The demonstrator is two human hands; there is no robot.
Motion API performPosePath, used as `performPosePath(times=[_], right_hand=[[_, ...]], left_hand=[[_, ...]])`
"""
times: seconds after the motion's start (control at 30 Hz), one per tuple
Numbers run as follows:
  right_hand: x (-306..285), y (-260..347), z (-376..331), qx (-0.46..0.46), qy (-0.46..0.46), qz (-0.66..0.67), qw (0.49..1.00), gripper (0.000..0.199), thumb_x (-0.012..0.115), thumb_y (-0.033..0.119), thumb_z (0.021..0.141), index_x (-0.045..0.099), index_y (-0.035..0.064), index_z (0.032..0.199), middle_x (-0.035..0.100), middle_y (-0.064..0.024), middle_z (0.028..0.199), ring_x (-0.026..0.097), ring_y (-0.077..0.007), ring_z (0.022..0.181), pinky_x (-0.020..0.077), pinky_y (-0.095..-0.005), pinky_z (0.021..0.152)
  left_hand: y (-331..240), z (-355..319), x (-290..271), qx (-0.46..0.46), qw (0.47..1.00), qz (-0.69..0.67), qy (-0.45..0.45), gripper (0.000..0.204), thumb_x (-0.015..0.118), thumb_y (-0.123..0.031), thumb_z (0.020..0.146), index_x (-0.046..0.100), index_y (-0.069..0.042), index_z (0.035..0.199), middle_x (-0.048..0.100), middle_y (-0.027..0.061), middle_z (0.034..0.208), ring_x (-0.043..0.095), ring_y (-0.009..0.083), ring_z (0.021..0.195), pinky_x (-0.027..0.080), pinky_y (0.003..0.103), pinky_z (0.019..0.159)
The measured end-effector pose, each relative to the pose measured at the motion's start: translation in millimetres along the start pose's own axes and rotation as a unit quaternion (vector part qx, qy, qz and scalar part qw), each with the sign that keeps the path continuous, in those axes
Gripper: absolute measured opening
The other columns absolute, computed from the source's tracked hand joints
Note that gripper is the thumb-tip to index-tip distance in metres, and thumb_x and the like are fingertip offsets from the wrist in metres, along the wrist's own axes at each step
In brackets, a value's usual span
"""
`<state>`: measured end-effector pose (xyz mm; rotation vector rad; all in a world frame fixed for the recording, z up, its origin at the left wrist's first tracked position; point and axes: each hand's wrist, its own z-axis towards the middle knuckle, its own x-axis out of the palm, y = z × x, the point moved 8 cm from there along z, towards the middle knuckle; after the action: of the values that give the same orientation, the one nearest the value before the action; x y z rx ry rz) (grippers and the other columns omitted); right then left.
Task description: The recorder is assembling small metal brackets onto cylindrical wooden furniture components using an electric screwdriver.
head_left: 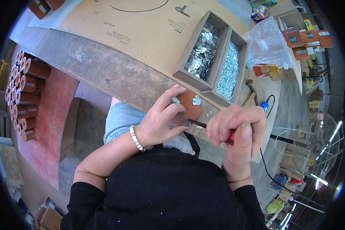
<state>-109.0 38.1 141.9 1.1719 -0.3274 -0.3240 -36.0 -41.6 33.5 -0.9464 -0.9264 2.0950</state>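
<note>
Dark print (177, 27) marks the cardboard (138, 32) on the worktop (88, 57). At the near edge, the left hand (157, 122)'s fingers pinch a brown rounded piece (190, 105); the right hand (237, 134)'s fingers wrap a red-handled screwdriver (197, 123), tip at the piece. A wooden tray (191, 81) of metal plates (203, 53) and small fasteners (228, 71) stands just beyond.

We are holding a round brown piece (190, 107) with shiny plates (196, 101), pointing a red-handled screwdriver (197, 123) at its near side.
</note>
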Motion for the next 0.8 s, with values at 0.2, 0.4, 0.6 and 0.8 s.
performPosePath(times=[0.2, 0.4, 0.6, 0.8], right_hand=[[1.9, 1.3, -1.5, 0.02, -0.079, -0.087, 0.993, 0.017, 0.047, 0.006, 0.091, 0.043, -0.0016, 0.105, 0.05, -0.0047, 0.065, 0.048, -0.0103, 0.053, 0.0413, -0.0248, 0.049], [-0.4, -2.3, 11.6, -0.067, -0.003, 0.065, 0.996, 0.015, 0.052, 0.003, 0.088, 0.05, -0.0012, 0.102, 0.049, -0.0033, 0.059, 0.049, -0.0131, 0.05, 0.0412, -0.027, 0.046], [-7.6, -11.4, 21.5, 0.01, 0.052, 0.125, 0.991, 0.011, 0.063, 0.007, 0.08, 0.059, -0.0013, 0.087, 0.06, -0.0091, 0.071, 0.056, -0.0154, 0.057, 0.0435, -0.0253, 0.051], [-15.8, -20.1, 22.8, 0.053, 0.015, 0.143, 0.988, 0.014, 0.065, 0.009, 0.079, 0.059, -0.0006, 0.087, 0.061, -0.0091, 0.077, 0.057, -0.0118, 0.062, 0.0436, -0.0233, 0.055]], left_hand=[[7.4, -5.1, 3.0, -0.047, 0.998, -0.028, 0.013, 0.043, 0.08, -0.006, 0.057, 0.054, -0.003, 0.092, 0.036, 0.0237, 0.132, 0.049, 0.0342, 0.113, 0.05, 0.032, 0.076], [2.1, -0.3, 1.6, -0.015, 0.999, -0.02, 0.019, 0.038, 0.075, -0.006, 0.061, 0.053, -0.001, 0.091, 0.037, 0.0244, 0.131, 0.038, 0.0407, 0.123, 0.041, 0.043, 0.094], [0.9, 1.6, 1.7, -0.008, 0.998, -0.04, 0.045, 0.037, 0.075, -0.01, 0.065, 0.053, 0.0, 0.093, 0.039, 0.0246, 0.129, 0.034, 0.0419, 0.126, 0.035, 0.046, 0.099], [-0.1, 3.9, 7.2, -0.026, 0.999, 0.004, 0.047, 0.037, 0.077, -0.014, 0.064, 0.057, -0.003, 0.092, 0.04, 0.0232, 0.129, 0.036, 0.0415, 0.124, 0.036, 0.046, 0.098]])
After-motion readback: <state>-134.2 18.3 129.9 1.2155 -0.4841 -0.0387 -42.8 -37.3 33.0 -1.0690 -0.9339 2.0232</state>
